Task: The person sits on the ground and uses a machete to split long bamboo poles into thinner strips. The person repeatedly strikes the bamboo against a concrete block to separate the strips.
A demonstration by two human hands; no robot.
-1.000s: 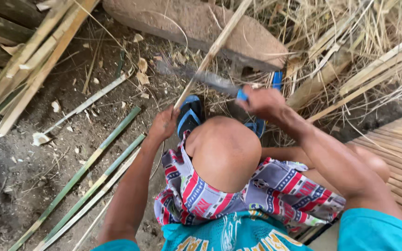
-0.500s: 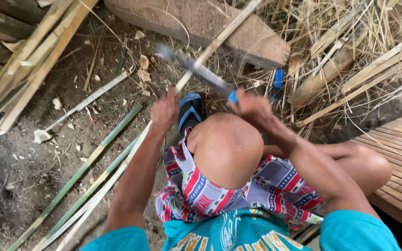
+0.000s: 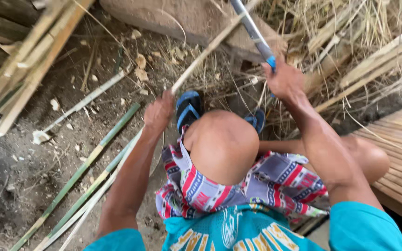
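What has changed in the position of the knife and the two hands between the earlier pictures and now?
The right hand has raised the long knife: its blade lay low across the bamboo strip and now points up, out of the top of the picture. The left hand keeps its grip on the strip. The person stays crouched, knee up, and the green bamboo poles lie on the ground as before.

Bamboo strip in left hand, knife in right hand, stone slab beyond.

No packages, labels, signs or screens are seen in the head view; only printed lettering on fabric is shown, which is not counted.
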